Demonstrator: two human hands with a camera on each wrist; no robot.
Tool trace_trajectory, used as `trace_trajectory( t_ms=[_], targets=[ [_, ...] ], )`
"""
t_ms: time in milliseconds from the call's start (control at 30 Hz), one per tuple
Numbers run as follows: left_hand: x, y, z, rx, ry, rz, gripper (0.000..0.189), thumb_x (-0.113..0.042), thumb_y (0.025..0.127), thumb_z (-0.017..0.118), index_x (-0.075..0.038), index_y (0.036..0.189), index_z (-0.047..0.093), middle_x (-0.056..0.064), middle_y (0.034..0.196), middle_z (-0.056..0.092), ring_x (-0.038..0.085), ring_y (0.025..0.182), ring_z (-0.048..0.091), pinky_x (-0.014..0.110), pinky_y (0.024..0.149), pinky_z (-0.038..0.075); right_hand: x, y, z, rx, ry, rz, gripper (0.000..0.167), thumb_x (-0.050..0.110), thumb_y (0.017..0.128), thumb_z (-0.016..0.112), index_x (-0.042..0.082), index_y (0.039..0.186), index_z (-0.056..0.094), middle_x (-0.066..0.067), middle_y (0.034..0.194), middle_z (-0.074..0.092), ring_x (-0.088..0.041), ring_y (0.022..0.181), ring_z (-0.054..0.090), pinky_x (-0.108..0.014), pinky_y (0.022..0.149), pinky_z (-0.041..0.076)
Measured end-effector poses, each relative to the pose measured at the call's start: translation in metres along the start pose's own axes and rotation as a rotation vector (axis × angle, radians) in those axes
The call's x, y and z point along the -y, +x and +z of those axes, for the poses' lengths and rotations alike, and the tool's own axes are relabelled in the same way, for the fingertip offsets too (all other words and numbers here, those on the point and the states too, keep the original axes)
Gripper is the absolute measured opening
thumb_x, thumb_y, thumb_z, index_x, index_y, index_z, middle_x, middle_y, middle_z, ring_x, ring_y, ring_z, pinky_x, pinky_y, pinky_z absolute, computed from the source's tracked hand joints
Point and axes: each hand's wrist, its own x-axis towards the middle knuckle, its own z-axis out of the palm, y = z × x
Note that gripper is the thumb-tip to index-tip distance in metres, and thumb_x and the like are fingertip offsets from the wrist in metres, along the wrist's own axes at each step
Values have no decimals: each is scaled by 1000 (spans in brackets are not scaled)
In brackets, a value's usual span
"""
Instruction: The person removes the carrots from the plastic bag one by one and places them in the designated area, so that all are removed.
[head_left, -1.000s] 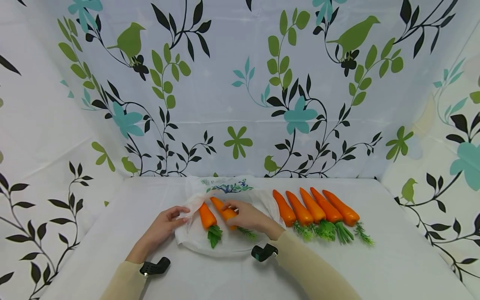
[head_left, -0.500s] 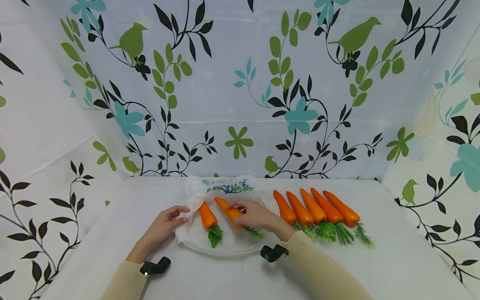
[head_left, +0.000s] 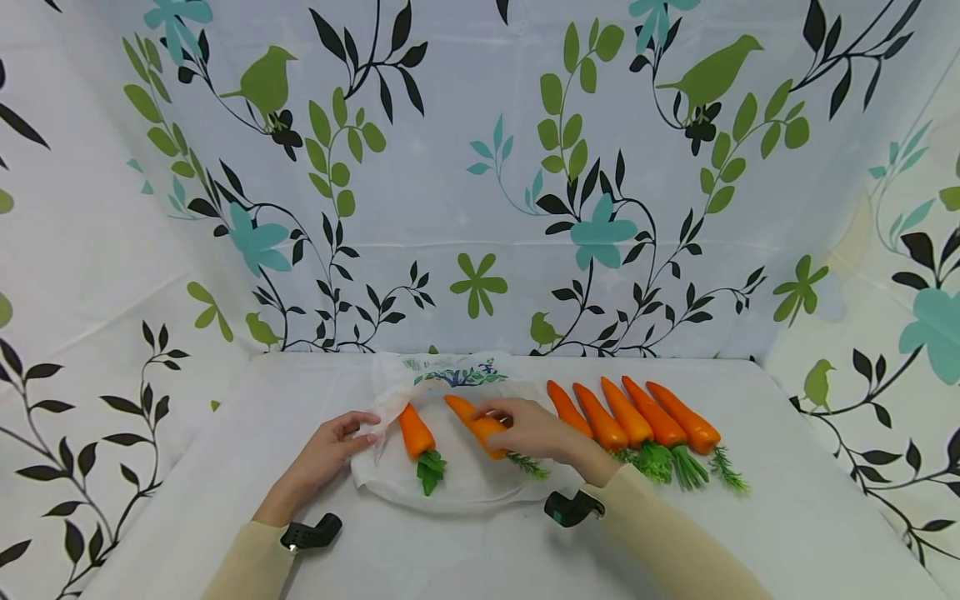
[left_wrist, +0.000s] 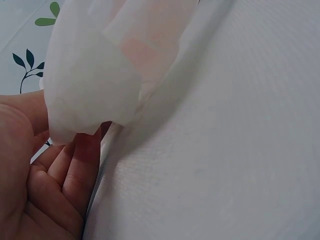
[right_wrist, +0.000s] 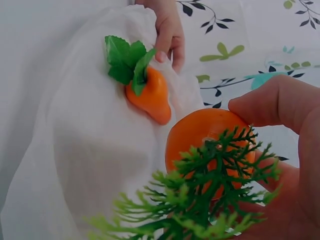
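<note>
My right hand [head_left: 534, 432] grips an orange toy carrot [head_left: 465, 412] with feathery green leaves, held over the thin white plastic bag [head_left: 450, 492]. In the right wrist view, thumb and fingers curl round the thick end of this carrot [right_wrist: 187, 132]. Another carrot [head_left: 415, 432], with broad green leaves, lies on the bag between my hands, its tip close to the bag's raised left edge. My left hand [head_left: 333, 450] pinches that edge; in the left wrist view, the bag's folded plastic [left_wrist: 95, 85] hides the ends of some fingers.
Several more carrots lie side by side right of the bag, the rightmost carrot [head_left: 684, 417] farthest out. My right forearm passes in front of their leaves. A patterned cloth [head_left: 480, 225] hangs behind the white table [head_left: 420, 558].
My right hand has moved to the right with the gripped carrot, away from the carrot on the bag. My left hand has stayed at the bag's edge.
</note>
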Motion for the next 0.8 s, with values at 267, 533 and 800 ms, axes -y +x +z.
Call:
trace_trajectory(
  t_ms=[267, 533, 800],
  targets=[
    [-1, 0, 0, 2, 4, -2, 42, -30, 94, 70, -8, 129, 60, 19, 143, 50, 28, 112, 54, 35, 93, 52, -8, -17, -16, -22, 2, 1, 41, 15, 83, 64, 22, 123, 66, -1, 124, 61, -21, 104, 53, -36, 89, 47],
    [0, 0, 2, -8, -11, -15, 39, -28, 93, 72, -9, 126, 62, 18, 143, 51, 28, 112, 55, 33, 89, 54, -14, -32, -30, -32, -11, -2, 42, 14, 84, 64, 23, 125, 66, 1, 121, 61, -21, 102, 53, -37, 89, 47],
    [1, 1, 1, -6, 1, 1, 40, -30, 93, 71, -9, 126, 62, 18, 142, 51, 26, 112, 54, 31, 88, 53, -20, -50, -45, -74, -2, 50, 43, 13, 84, 63, 22, 126, 65, -1, 126, 62, -22, 104, 53, -37, 90, 46]
  ],
)
